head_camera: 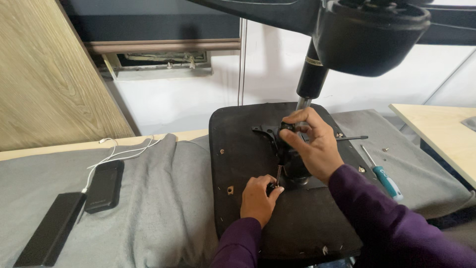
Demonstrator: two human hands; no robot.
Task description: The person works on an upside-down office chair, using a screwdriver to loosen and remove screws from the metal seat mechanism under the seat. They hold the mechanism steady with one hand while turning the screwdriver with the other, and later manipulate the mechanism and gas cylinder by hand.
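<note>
Left hand [258,197] pinches a small tool [278,176] upright against the black mechanism plate [292,166] — fingers curled tight around it. Right hand [313,145] clamps the plate's top, on the upturned chair seat [248,164]; a teal screwdriver [383,174] lies just beside.

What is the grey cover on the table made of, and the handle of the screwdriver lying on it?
The grey cover looks like soft felt or fleece: matte, fuzzy, wrinkled. The screwdriver handle seems to be smooth teal and white plastic, slightly glossy, on a thin shiny metal shaft.
</note>
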